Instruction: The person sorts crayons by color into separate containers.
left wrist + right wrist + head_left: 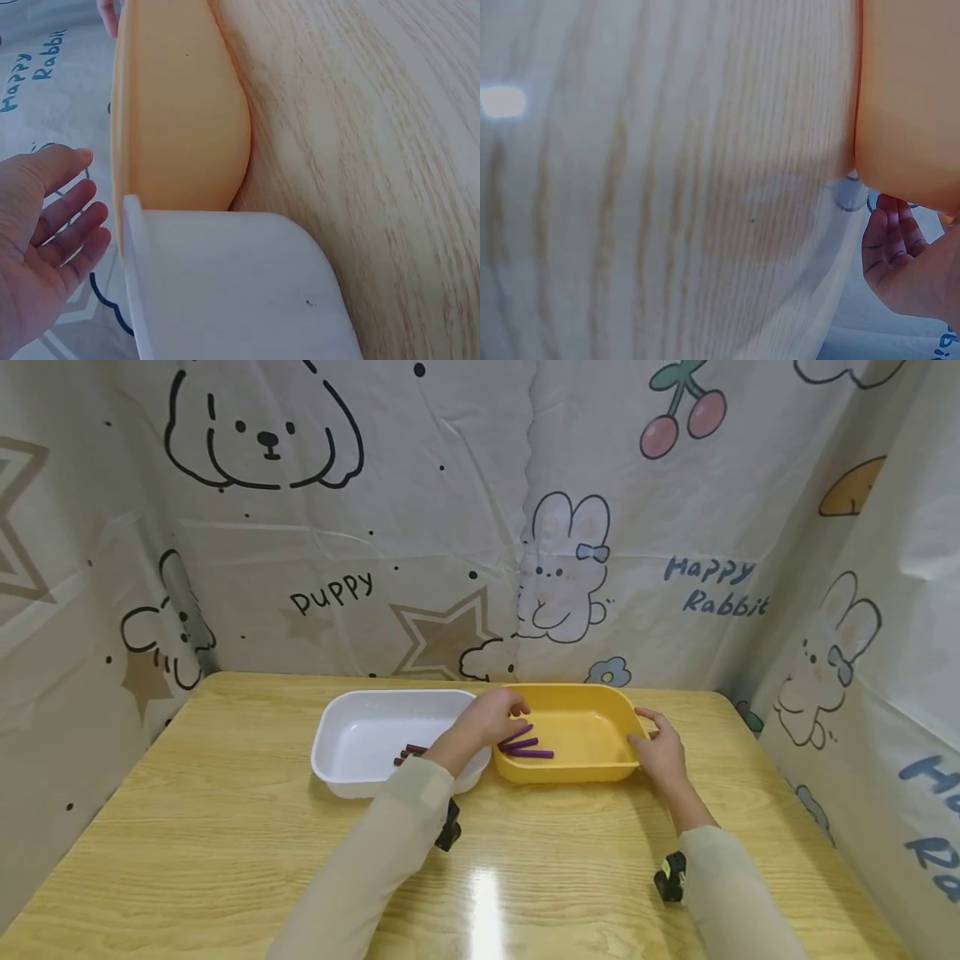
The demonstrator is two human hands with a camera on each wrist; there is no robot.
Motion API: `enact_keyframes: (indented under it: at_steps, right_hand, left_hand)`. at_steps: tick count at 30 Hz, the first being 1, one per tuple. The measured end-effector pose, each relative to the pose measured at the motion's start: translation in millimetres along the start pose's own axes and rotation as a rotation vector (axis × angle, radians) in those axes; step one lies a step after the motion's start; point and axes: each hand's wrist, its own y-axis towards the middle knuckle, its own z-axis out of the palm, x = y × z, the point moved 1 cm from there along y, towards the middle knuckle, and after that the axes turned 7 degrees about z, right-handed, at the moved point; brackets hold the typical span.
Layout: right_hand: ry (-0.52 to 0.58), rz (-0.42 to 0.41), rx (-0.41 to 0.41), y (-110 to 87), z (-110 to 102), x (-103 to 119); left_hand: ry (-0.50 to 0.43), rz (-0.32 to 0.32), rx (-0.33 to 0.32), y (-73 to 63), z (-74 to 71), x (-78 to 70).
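My left hand (487, 724) hovers over the place where the two tubs meet, its fingers loosely bent. In the left wrist view nothing lies between thumb and fingers. Under it, short purple sticks (531, 754) fan out at the left end of the yellow tub (573, 774). At that tub's right end my right hand (662, 752) grips the rim, thumb at the wall and fingers outside. The right wrist view has those fingers against the outer wall. Short dark brown sticks (415, 749) lie in the white tub (352, 787), partly hidden by my left forearm.
The tubs stand side by side, ends against each other, near the back of the wood-grain table (225, 827). A printed curtain (450, 543) hangs right behind the table and along both sides. A black wrist camera (670, 877) sits by my right sleeve.
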Motion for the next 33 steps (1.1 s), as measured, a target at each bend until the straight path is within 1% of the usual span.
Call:
enact_keyframes:
  at_steps: [4, 8, 12, 21, 24, 29, 33]
  right_hand:
    - [-0.005, -0.004, 0.005, -0.4, -0.6, -1.3]
    - [-0.012, -0.002, 0.005, -0.9, -2.9, -0.8]
    - [-0.013, -0.012, 0.011, -0.4, -3.6, 0.7]
    - [-0.042, -0.024, 0.005, 3.5, -5.1, -0.7]
    - [-0.077, -0.053, 0.001, 4.0, -7.9, -0.1]
    - [-0.168, -0.111, -0.004, 2.8, -16.4, 2.6]
    - [-0.219, -0.126, -0.01, 2.1, -24.6, 6.1]
  left_hand:
    - [-0.007, 0.006, 0.003, -6.3, -5.6, -0.2]
    - [-0.009, -0.017, -0.008, -14.1, -11.9, 1.9]
    - [-0.012, -0.05, -0.033, -24.0, -19.0, 6.8]
    - [0.025, -0.089, -0.091, -50.2, -39.1, 22.6]
    - [0.051, -0.099, -0.104, -60.8, -46.4, 29.5]
    - [0.088, -0.127, -0.124, -78.0, -57.3, 40.4]
    - [0.124, -0.15, -0.145, -90.7, -66.3, 45.8]
